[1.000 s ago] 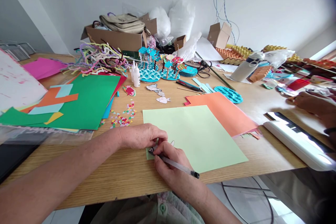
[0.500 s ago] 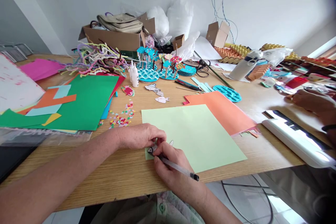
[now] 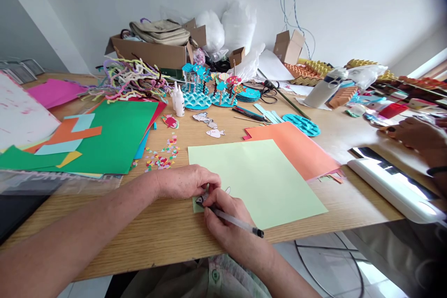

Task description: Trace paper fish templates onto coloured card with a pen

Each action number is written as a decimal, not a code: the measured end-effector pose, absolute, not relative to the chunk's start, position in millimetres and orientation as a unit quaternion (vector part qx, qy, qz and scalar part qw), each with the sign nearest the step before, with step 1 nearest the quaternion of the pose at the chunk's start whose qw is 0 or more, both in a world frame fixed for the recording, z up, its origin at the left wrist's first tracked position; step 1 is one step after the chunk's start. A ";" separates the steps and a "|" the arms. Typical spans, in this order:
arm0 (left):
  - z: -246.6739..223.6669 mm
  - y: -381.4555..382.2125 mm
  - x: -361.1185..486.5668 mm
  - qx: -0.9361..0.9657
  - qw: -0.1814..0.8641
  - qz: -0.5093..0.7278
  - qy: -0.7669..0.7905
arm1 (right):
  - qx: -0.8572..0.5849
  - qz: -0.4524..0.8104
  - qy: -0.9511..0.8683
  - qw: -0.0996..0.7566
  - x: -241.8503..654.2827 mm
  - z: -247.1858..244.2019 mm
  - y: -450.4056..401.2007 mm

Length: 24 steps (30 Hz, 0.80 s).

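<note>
A pale green sheet (image 3: 258,177) lies flat near the table's front edge. On its left corner is a small paper fish (image 3: 200,199), mostly covered by my fingers. My left hand (image 3: 190,180) rests over the fish with its fingers bent down onto it. My right hand (image 3: 226,219) is closed round a pen (image 3: 239,222), whose tip is at the fish's head. The white tail of the fish shows past my right fingers. Other cut-out fish (image 3: 215,133) lie beyond the sheet.
Green sheets (image 3: 115,135) lie left, paper bits (image 3: 162,160) beside them. An orange sheet (image 3: 293,149) is partly under the pale one. Glue bottles (image 3: 179,102) and blue fish stands (image 3: 223,98) are farther back. At right are a white device (image 3: 391,186) and another person's hand (image 3: 415,135).
My hands and the pen are almost where they were. The other person's hand at the right has shifted slightly.
</note>
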State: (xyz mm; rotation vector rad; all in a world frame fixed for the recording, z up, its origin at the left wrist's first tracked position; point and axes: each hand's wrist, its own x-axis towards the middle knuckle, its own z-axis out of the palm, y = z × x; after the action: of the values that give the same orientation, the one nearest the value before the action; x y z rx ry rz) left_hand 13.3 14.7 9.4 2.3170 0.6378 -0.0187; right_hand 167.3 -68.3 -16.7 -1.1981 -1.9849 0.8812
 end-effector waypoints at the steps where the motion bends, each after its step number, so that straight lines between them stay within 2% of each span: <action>1: 9.5 14.5 13.3 0.899 0.360 -0.008 0.248 | -0.458 0.334 -0.758 0.323 167.1 -16.8 -68.4; 24: 8.3 14.3 12.1 0.902 0.357 0.002 0.243 | -0.450 0.329 -0.758 0.339 167.7 -18.2 -69.4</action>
State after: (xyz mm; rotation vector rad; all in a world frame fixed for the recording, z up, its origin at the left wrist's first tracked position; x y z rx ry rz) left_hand 12.1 14.3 8.3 2.3277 0.6270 0.0052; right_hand 167.7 -69.4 -18.2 -1.1729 -1.9728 0.8554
